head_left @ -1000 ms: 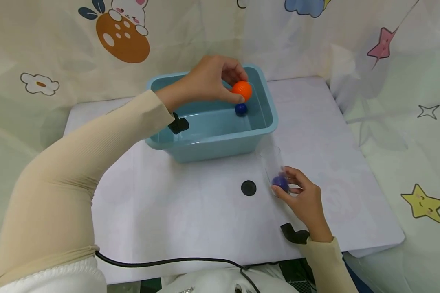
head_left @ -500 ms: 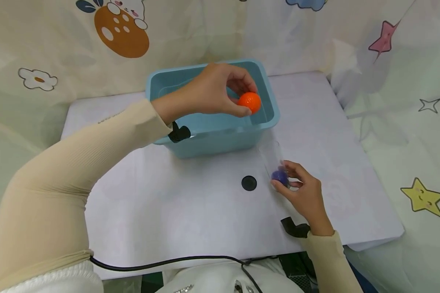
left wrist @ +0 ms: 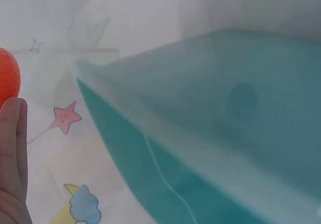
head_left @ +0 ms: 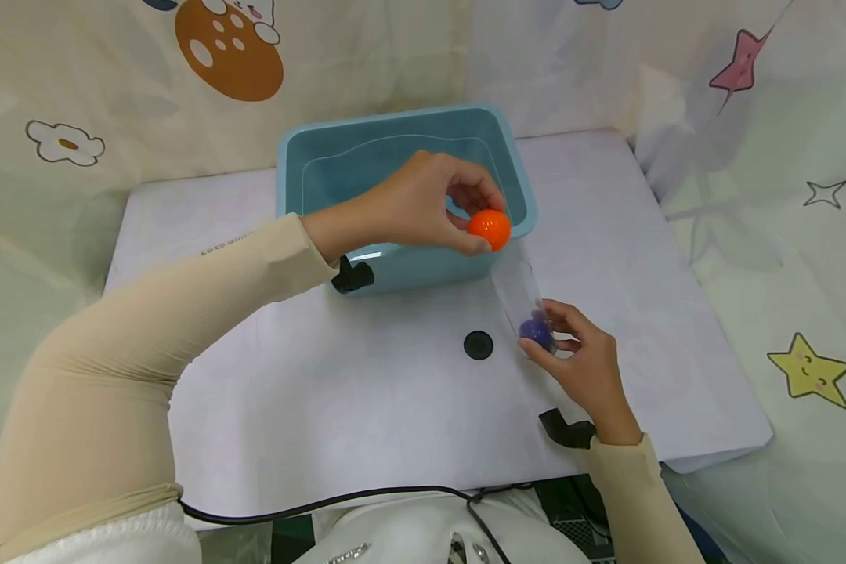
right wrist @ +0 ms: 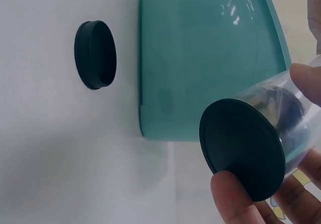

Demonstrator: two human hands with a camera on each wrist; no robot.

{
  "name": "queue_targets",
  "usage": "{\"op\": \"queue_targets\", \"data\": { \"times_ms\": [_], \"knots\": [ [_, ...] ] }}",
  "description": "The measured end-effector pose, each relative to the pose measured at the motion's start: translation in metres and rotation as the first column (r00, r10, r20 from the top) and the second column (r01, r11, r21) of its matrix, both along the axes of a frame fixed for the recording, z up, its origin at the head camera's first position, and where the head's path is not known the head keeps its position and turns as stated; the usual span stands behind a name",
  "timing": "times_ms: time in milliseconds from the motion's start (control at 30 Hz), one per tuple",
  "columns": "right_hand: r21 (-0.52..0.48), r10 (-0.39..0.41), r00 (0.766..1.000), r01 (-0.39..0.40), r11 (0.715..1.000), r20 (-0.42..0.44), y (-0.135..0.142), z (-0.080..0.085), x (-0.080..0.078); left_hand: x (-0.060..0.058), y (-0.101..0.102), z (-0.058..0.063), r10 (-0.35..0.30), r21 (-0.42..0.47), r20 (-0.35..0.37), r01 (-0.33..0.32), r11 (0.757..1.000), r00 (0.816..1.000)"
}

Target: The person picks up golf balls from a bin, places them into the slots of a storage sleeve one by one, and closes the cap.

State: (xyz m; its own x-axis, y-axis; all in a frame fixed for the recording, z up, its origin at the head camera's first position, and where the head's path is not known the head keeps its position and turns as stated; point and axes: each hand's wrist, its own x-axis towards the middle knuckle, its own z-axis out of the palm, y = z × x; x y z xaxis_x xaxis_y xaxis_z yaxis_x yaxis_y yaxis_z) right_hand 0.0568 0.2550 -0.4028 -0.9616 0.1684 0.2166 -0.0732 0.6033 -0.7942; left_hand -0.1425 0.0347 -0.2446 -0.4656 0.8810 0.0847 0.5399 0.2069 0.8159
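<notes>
My left hand [head_left: 430, 200] pinches a shiny orange ball [head_left: 489, 229] between thumb and fingers. It is above the near right rim of a light blue plastic bin [head_left: 395, 117], close to the mouth of a clear tube [head_left: 513, 286]. Low down, my right hand [head_left: 585, 364] grips that tube, which leans with its mouth toward the bin. A dark blue ball [head_left: 536, 334] sits inside near its bottom. In the right wrist view a dark cap [right wrist: 243, 148] covers the tube's bottom end. At the left wrist view's edge, part of the orange ball [left wrist: 7, 76] shows above the fingers.
A loose black round lid [head_left: 478, 345] lies on the white tabletop [head_left: 352, 376], left of the tube. Printed cloth hangs behind and beside the table. A black cable [head_left: 324, 501] runs along the front edge.
My left hand has carried the orange ball out from over the bin's inside, nearer me and slightly right, to the tube's mouth. The blue ball seen earlier in the bin is now hidden.
</notes>
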Motion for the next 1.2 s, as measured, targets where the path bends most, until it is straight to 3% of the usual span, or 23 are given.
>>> {"op": "queue_targets", "data": {
  "times_ms": [433, 633, 1000, 1200],
  "knots": [
    [0.016, 0.020, 1.000, -0.020, 1.000, -0.012, -0.003, 0.006, 0.002, 0.007, 0.007, -0.025, -0.051, -0.071, 0.050, 0.054, 0.996, 0.997],
    [0.027, 0.038, 0.999, -0.037, 0.999, -0.025, -0.003, 0.008, 0.002, 0.010, 0.012, -0.034, -0.084, -0.062, 0.068, 0.088, 0.994, 0.994],
    [0.027, 0.046, 0.998, -0.045, 0.999, -0.037, -0.002, 0.009, 0.001, 0.013, 0.018, -0.037, -0.110, -0.035, 0.078, 0.113, 0.993, 0.991],
    [0.026, 0.055, 0.998, -0.054, 0.998, -0.039, -0.003, 0.006, 0.001, 0.011, 0.017, -0.038, -0.085, -0.046, 0.089, 0.089, 0.995, 0.992]
  ]
}}
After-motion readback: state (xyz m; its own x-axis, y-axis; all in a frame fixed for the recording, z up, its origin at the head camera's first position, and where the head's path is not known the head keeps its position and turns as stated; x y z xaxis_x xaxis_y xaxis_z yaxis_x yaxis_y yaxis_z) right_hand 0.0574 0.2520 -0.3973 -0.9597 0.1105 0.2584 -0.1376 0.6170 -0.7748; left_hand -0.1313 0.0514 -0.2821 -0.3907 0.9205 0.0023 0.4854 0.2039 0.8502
